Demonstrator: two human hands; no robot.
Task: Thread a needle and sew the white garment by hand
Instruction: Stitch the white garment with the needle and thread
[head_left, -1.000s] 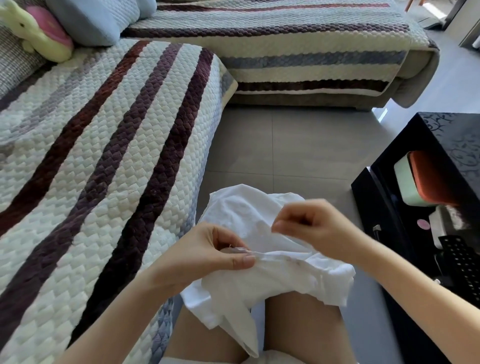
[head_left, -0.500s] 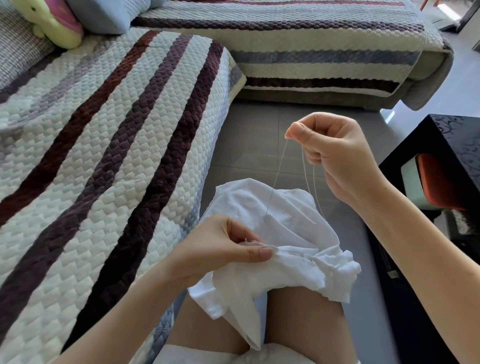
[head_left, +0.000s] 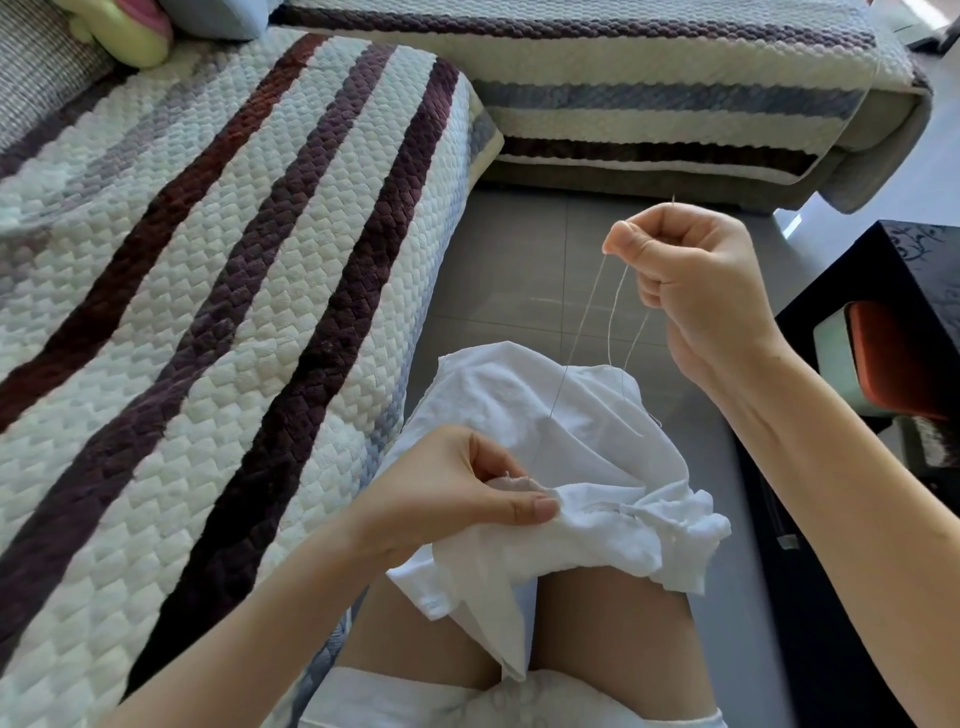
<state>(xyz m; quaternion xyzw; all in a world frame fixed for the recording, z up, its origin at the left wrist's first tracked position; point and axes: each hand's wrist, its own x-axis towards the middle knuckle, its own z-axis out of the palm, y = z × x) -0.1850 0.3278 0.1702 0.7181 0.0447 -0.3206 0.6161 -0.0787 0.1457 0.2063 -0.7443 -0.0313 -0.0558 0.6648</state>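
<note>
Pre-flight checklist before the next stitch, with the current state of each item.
1. Left hand grips the white garment at the work spot: ok.
2. Right hand pinches the thread: ok.
3. Thread pulled taut: not ok, strands hang in loose curves.
4. Strands untangled: ok above the garment, they hang apart.
5. Needle secure: cannot tell, only a thin sliver shows above the fingers.
6. Last stitch seated: cannot tell, hidden in the folds.
</note>
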